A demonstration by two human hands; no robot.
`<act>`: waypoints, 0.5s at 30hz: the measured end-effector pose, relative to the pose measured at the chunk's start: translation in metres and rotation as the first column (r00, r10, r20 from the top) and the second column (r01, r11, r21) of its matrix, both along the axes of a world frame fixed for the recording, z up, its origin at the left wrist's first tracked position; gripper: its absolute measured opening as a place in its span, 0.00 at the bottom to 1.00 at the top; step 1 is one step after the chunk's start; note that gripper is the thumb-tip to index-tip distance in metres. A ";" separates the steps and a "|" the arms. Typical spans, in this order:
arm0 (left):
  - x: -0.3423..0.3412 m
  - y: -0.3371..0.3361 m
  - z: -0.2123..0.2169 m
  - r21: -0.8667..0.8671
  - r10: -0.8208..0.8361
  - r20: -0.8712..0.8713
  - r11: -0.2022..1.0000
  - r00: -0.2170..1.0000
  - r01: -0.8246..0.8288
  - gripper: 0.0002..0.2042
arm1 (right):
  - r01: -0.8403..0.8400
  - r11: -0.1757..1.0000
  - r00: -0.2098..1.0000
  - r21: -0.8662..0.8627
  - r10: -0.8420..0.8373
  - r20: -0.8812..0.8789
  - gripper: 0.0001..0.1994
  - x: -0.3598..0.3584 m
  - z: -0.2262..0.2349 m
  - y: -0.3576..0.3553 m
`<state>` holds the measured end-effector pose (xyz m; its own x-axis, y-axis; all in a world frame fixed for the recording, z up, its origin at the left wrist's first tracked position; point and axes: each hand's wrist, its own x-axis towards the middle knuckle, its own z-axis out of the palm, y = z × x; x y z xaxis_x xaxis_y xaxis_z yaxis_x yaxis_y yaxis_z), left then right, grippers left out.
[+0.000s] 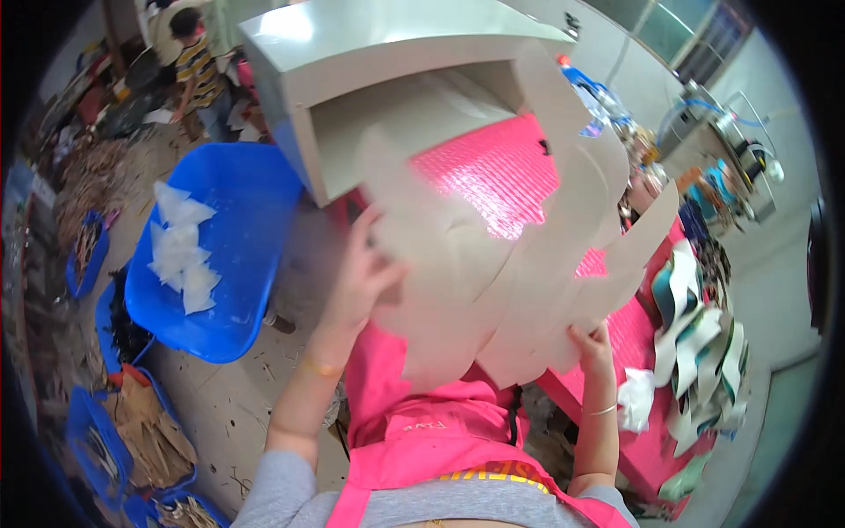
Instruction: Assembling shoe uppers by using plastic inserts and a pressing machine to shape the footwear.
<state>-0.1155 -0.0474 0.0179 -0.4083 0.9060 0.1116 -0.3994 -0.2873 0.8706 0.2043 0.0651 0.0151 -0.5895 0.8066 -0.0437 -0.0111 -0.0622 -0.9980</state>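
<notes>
Several thin, off-white sheet pieces (449, 282) with curved, pointed outlines fan out in front of me, overlapping one another. My right hand (595, 348) is closed on their lower right edge, thumb and fingers pinching it. At the left edge of the sheets is my left hand (356, 282), its fingers bent and spread apart, slightly blurred. Whether it bears any weight of the sheets I cannot tell. Behind them stands a pale grey machine housing (304, 75) with a wide opening. A shiny pink quilted cover (493, 176) shows between the pieces.
To the left, a blue tub (233, 264) holds white pointed pieces (183, 251). Blue bins (97, 449) with brown material stand lower left. Wavy white and green pieces (695, 343) and a crumpled white bag (635, 399) lie right. A person in a striped shirt (201, 75) stands far left.
</notes>
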 end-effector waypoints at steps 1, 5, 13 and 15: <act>0.005 0.034 0.001 0.032 -0.038 -0.083 0.999 0.996 0.040 0.34 | 0.171 0.983 0.985 -0.069 -0.171 0.016 0.10 0.006 -0.002 0.005; 0.027 0.133 -0.019 -0.116 -0.072 -0.593 0.993 0.802 0.004 0.30 | 0.388 0.897 0.883 -0.213 -0.296 0.364 0.17 0.055 -0.062 0.048; 0.046 0.051 -0.041 -0.118 0.031 -0.851 0.961 0.524 -0.249 0.07 | -0.215 0.849 0.690 0.483 -0.217 0.690 0.09 0.021 0.013 0.037; 0.078 0.051 -0.017 -0.098 0.008 -0.785 0.986 0.619 -0.136 0.13 | -0.607 0.395 0.709 0.689 -0.122 0.695 0.18 -0.015 0.007 0.061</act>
